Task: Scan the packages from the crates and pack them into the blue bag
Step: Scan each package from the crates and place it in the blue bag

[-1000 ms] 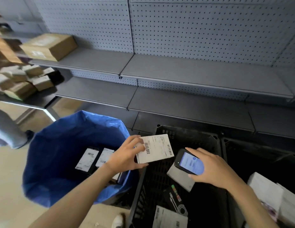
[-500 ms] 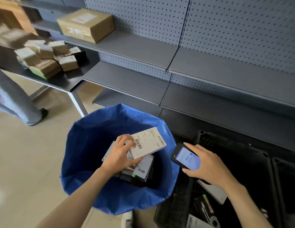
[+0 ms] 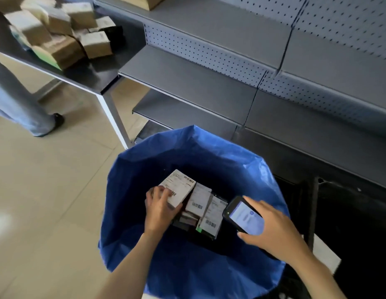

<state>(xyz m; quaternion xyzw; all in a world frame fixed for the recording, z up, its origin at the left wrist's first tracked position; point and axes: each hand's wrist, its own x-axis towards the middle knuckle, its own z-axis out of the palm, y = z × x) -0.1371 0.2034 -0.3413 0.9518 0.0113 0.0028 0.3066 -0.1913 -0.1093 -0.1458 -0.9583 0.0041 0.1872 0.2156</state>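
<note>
**One package held inside the blue bag**

The left hand (image 3: 159, 209) was down inside the one blue bag (image 3: 187, 268), its fingers curled over the near end of one white labelled package (image 3: 180, 187). Just right of that package, two more labelled packages (image 3: 198, 201) lay side by side in the bag, on darker items that could not be counted. The right hand (image 3: 272, 230) hovered over the bag's right rim, gripping one scanner handset (image 3: 241, 214) with its screen lit. A black crate (image 3: 312, 212) stood right of the bag. Beyond the bag to the left, a counter (image 3: 97, 82) bore a heap of brown boxes (image 3: 65, 33), too blurred to count.
</note>
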